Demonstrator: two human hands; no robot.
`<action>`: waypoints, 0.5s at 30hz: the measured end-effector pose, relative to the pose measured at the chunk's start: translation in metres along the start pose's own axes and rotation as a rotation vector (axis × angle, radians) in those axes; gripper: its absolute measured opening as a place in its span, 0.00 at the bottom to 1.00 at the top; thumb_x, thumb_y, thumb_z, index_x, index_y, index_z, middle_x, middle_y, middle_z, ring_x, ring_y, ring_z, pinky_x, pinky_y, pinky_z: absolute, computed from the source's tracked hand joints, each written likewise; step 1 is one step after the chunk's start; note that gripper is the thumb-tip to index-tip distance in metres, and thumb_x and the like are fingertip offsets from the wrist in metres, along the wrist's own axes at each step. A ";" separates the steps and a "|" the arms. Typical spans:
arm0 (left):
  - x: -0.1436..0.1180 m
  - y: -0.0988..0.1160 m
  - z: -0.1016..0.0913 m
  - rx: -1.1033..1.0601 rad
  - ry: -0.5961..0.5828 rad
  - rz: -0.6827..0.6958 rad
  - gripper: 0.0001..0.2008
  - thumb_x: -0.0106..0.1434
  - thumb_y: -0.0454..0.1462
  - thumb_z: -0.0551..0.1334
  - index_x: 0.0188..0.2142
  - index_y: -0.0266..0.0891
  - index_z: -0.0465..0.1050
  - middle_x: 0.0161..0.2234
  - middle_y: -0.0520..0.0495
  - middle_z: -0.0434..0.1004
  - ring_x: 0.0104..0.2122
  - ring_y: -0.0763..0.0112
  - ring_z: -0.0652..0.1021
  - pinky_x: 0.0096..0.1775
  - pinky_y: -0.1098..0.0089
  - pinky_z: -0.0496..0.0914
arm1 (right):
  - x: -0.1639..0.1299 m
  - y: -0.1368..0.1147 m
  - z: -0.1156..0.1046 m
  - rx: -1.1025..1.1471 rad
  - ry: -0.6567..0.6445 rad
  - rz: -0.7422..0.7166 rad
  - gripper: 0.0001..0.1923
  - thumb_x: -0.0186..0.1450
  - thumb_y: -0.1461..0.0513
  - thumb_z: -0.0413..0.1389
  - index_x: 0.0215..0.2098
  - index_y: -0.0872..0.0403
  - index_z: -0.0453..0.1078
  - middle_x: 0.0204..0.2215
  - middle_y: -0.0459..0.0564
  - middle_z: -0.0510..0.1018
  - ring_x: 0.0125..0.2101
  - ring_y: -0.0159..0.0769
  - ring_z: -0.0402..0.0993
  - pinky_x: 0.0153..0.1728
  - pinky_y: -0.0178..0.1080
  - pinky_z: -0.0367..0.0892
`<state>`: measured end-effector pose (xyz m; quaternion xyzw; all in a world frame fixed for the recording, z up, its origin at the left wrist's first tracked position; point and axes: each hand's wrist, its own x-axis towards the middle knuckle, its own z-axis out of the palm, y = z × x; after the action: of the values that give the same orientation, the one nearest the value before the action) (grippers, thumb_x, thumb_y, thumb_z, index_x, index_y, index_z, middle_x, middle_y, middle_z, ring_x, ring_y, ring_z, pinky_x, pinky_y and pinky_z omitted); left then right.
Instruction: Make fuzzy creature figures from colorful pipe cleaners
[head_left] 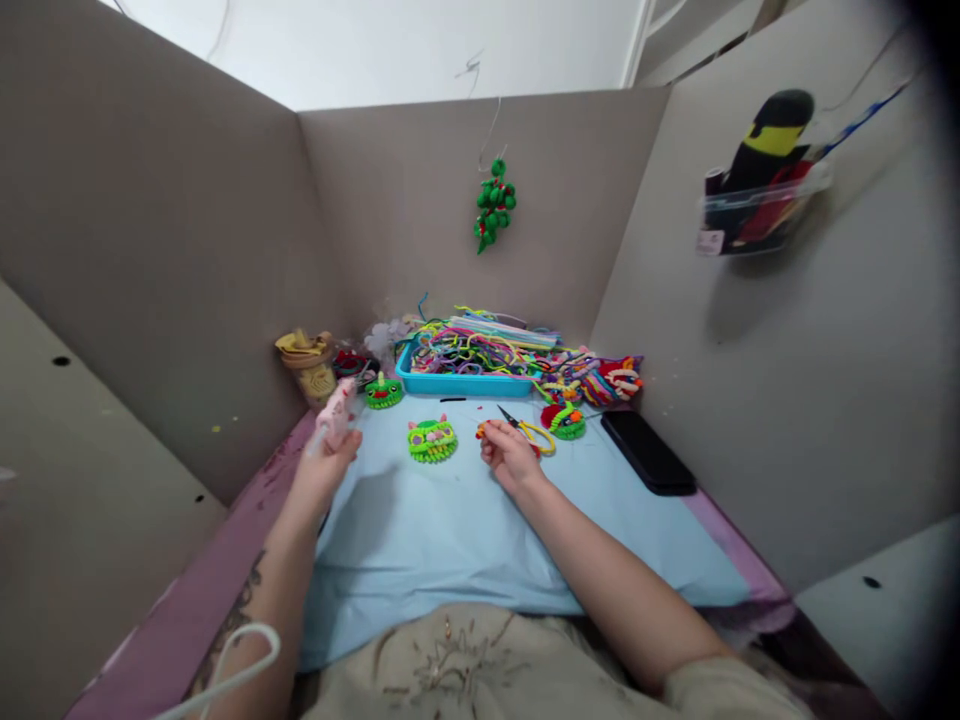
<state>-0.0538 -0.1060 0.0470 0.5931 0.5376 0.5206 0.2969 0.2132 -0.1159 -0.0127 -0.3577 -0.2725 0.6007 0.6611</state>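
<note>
A: What do we hold?
B: Our left hand (324, 468) grips one pink glue gun (335, 412); our right hand (506, 455) pinches one small orange piece (481, 431).
A: And on the counter (420, 540)?
B: Three green pieces; the nearest (432, 440) lies between our hands, beside one pair of scissors (525, 430).

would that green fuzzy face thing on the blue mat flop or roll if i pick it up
The green face looks coiled from pipe cleaners, so probably light and fairly stiff. It lies flat on the mat, so rolling seems unlikely. Its fuzzy surface should grip well.
</note>
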 end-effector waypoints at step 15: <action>-0.061 -0.012 0.085 0.274 -0.443 0.488 0.11 0.58 0.38 0.54 0.39 0.38 0.69 0.34 0.43 0.70 0.38 0.60 0.71 0.42 0.62 0.67 | 0.007 0.002 -0.008 0.268 -0.044 0.246 0.04 0.53 0.65 0.60 0.27 0.55 0.69 0.19 0.45 0.73 0.18 0.25 0.66 0.18 0.28 0.64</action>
<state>0.0292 -0.1431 -0.0057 0.8369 0.3675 0.3581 0.1907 0.2195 -0.1105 -0.0194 -0.2838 -0.1584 0.7157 0.6181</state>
